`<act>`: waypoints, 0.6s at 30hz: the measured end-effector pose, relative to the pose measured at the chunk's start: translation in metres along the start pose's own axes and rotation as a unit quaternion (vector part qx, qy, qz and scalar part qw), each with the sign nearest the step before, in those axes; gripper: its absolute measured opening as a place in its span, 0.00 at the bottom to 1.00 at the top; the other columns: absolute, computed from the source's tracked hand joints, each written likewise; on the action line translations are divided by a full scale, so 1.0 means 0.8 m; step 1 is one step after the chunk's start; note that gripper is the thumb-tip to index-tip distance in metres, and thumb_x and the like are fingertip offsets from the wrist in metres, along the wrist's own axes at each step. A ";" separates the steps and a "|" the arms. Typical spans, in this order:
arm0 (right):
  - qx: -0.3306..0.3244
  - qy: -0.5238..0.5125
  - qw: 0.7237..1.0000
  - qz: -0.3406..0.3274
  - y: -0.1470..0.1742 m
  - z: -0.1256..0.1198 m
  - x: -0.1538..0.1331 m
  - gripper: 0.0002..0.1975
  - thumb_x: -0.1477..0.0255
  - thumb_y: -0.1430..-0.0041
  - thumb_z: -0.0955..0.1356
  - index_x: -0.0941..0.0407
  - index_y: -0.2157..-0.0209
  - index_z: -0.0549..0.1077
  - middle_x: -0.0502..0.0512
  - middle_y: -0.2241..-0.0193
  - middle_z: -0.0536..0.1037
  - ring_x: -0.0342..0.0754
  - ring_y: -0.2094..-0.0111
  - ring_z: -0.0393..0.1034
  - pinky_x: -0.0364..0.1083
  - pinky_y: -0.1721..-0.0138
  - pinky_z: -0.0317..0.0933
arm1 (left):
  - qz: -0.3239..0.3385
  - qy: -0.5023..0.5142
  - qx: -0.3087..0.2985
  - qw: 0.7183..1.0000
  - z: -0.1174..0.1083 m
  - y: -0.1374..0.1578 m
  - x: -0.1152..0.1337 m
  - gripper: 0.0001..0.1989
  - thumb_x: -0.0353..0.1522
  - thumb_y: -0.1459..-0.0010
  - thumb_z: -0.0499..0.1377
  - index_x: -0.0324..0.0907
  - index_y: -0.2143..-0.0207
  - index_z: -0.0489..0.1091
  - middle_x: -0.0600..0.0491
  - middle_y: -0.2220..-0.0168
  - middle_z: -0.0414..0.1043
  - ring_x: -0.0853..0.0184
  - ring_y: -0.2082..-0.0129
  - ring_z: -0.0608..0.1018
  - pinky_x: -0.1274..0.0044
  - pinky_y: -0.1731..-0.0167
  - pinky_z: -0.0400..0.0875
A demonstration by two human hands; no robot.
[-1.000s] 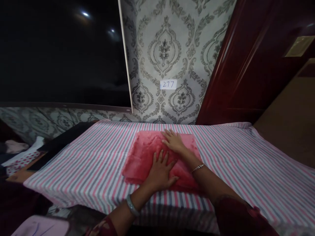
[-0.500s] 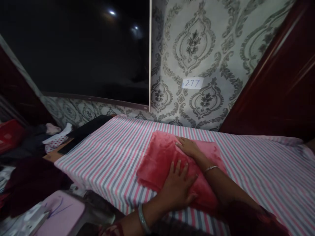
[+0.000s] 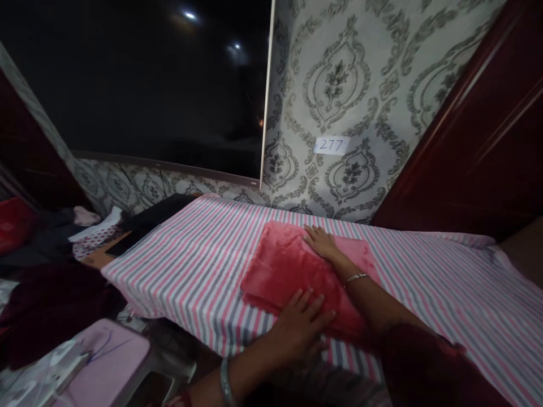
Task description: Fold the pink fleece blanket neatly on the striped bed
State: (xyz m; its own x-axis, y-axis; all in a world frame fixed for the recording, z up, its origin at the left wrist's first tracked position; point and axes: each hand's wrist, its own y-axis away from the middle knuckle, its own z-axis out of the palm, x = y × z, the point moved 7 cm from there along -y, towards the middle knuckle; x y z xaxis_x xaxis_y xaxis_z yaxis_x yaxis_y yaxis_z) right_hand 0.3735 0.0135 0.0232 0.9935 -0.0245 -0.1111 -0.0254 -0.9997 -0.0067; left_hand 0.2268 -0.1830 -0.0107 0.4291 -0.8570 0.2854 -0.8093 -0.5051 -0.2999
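A folded plush blanket (image 3: 275,265), pinkish red, lies on a striped cloth (image 3: 182,249) in pink, grey and white. My right hand (image 3: 321,243) rests flat on its far part, fingers stretched out toward the wall. At the near edge of the blanket is my left hand (image 3: 299,325), fingers spread, the fingertips on the plush. The right forearm covers part of the blanket's right side.
A large dark television (image 3: 169,85) hangs on the patterned wall above the cloth. A paper label marked 277 (image 3: 331,145) is stuck there. Dark red wood panelling (image 3: 479,130) stands at right. A pink stool (image 3: 110,350) and heaped clothes (image 3: 55,316) are at lower left.
My left hand has slid back toward the blanket's near edge. My right hand stays on the far part. The view has shifted slightly.
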 end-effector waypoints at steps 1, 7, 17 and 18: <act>0.001 -0.001 1.000 -0.012 0.003 -0.006 -0.011 0.29 0.58 0.27 0.53 0.49 0.28 0.49 0.57 0.28 0.50 0.58 0.29 0.42 0.64 0.34 0.45 | -0.003 -0.002 0.013 1.000 -0.014 0.001 -0.005 0.33 0.44 0.35 0.53 0.50 0.30 0.52 0.47 0.30 0.57 0.56 0.30 0.57 0.56 0.31 0.50; -0.040 -0.005 0.983 -0.180 0.012 -0.003 -0.103 0.29 0.55 0.28 0.54 0.44 0.29 0.50 0.51 0.27 0.43 0.59 0.28 0.36 0.65 0.32 0.39 | -0.142 -0.134 0.088 0.977 -0.055 0.008 -0.065 0.34 0.45 0.38 0.58 0.50 0.32 0.58 0.42 0.29 0.53 0.42 0.29 0.52 0.43 0.35 0.44; -0.041 -0.016 0.981 -0.189 -0.042 0.032 -0.116 0.31 0.51 0.29 0.53 0.41 0.28 0.46 0.51 0.27 0.44 0.60 0.29 0.42 0.65 0.34 0.42 | -0.141 -0.178 0.095 0.969 -0.006 0.024 -0.073 0.42 0.46 0.45 0.63 0.57 0.30 0.52 0.43 0.27 0.45 0.36 0.30 0.50 0.44 0.37 0.46; -0.038 -0.021 0.982 -0.186 -0.048 0.033 -0.117 0.31 0.52 0.29 0.53 0.42 0.28 0.46 0.52 0.27 0.46 0.59 0.29 0.44 0.63 0.34 0.44 | -0.141 -0.177 0.099 0.969 -0.005 0.024 -0.073 0.42 0.46 0.45 0.63 0.57 0.30 0.52 0.43 0.27 0.45 0.36 0.30 0.50 0.44 0.37 0.46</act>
State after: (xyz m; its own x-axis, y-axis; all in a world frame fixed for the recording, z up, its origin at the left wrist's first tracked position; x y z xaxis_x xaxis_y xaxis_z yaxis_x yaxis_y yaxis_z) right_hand 0.2789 0.0541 0.0077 0.9270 0.3416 -0.1551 0.3486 -0.9371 0.0195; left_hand 0.1847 -0.1419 -0.0292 0.7611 -0.6458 0.0614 -0.5619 -0.7036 -0.4350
